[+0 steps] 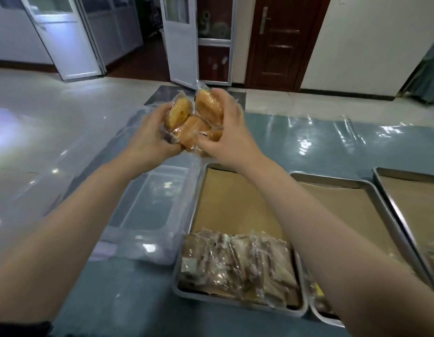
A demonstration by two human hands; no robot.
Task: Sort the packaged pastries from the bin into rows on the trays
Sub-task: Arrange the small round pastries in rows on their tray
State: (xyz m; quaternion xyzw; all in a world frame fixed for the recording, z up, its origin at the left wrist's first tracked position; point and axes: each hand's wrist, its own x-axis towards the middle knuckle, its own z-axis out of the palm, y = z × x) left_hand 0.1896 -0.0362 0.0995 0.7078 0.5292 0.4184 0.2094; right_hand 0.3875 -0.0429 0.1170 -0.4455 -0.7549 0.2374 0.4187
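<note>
Both my hands are raised above the far end of the table, holding a bunch of golden packaged pastries (195,117) in clear wrappers between them. My left hand (152,136) grips the bunch from the left, my right hand (229,132) from the right. Below them lies a clear plastic bin (150,210) on the blue table. To its right sits a metal tray (235,203) lined with brown paper, with a row of dark wrapped pastries (238,263) at its near end.
Two more paper-lined metal trays, one in the middle (352,198) and one at the right edge (410,190), stand to the right. The middle one holds a few packets at its near end, partly hidden by my right arm. A clear film covers the table (308,142). Doors stand beyond.
</note>
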